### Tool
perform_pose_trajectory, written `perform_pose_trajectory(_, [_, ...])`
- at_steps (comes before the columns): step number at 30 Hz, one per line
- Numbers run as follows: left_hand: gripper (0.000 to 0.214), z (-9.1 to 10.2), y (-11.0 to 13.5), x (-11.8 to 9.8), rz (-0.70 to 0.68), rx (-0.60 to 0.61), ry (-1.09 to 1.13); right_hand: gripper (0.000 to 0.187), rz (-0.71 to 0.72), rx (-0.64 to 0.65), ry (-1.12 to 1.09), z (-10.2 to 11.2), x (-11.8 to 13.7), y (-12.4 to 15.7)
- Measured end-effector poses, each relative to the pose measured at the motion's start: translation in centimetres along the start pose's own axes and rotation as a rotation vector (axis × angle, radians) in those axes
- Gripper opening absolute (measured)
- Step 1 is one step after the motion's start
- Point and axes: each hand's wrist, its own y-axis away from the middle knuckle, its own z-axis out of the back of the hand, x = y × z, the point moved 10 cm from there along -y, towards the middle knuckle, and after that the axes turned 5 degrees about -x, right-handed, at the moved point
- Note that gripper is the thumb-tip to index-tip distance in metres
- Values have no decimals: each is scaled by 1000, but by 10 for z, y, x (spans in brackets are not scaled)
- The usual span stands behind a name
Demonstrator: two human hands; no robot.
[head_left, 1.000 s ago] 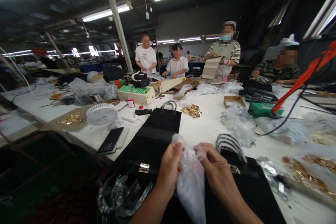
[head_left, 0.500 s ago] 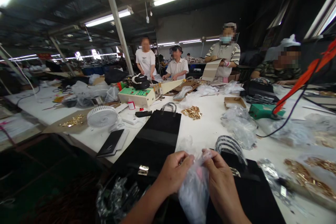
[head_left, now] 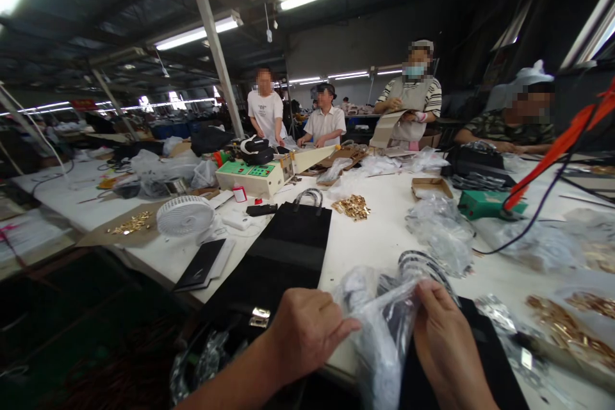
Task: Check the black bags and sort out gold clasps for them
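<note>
Between my hands a crumpled clear plastic bag (head_left: 384,352) is stretched, with its lower part hanging down; whitish material shows inside. My left hand (head_left: 307,327) is closed, its thumb pressed along the bag's left side. The fingers of my right hand (head_left: 442,333) pinch the bag's upper right edge. Under my left forearm lies a black handbag (head_left: 288,237) with a gold clasp (head_left: 260,316) and wrapped handles. Another black bag (head_left: 485,346) is partly hidden behind my right hand, and its plastic-wrapped handles (head_left: 423,262) arch up beside the plastic.
Gold metal pieces (head_left: 353,207) are heaped on the white table (head_left: 375,243). A white fan (head_left: 185,214), a black booklet (head_left: 202,264) and a green-topped machine (head_left: 254,176) stand left. Plastic bags (head_left: 439,230) and a green device (head_left: 490,203) with a cable are right. Several people work across the table.
My hands have drawn apart, the right one moving to the right and the left one slightly left. The plastic bag between them is now pulled wider across the top.
</note>
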Motion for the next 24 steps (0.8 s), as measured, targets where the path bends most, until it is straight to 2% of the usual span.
perform_pose_trajectory(3, [36, 17, 9, 28, 66, -91, -13, 45, -78, 28, -41, 6, -6, -6])
perform_pose_trajectory(6, [37, 28, 11, 40, 171, -206, 89, 47, 2, 73, 138, 4, 16, -2])
perform_pose_trajectory(7, [38, 28, 10, 40, 221, -246, 134, 46, 92, 59, 217, 2, 34, 2])
perform_pose_trajectory(9, [38, 22, 5, 37, 320, -308, 237, 39, 396, 41, 345, -12, 86, 18])
perform_pose_trajectory(10, [36, 17, 0, 34, 360, -327, 296, 32, 584, 83, 377, -27, 115, 32])
perform_pose_trajectory(11, [34, 12, -5, 29, 386, -343, 354, 24, 734, 177, 389, -45, 136, 47])
perform_pose_trajectory(12, [32, 8, -10, 25, 407, -363, 409, 19, 810, 321, 392, -65, 148, 58])
perform_pose_trajectory(13, [30, 6, -15, 21, 421, -389, 453, 15, 784, 469, 397, -83, 149, 63])
perform_pose_trajectory(15, [27, 6, -22, 15, 423, -451, 512, 20, 542, 726, 473, -108, 124, 60])
perform_pose_trajectory(17, [26, 9, -27, 12, 401, -499, 557, 33, 355, 861, 674, -113, 85, 51])
perform_pose_trajectory(18, [28, 10, -29, 10, 377, -517, 575, 33, 362, 903, 803, -111, 69, 46])
perform_pose_trajectory(20, [32, 12, -31, 6, 310, -539, 572, 25, 475, 896, 995, -104, 49, 31])
perform_pose_trajectory(24, [41, 16, -30, 0, 277, -619, 514, 7, 613, 704, 1115, -85, 37, -2])
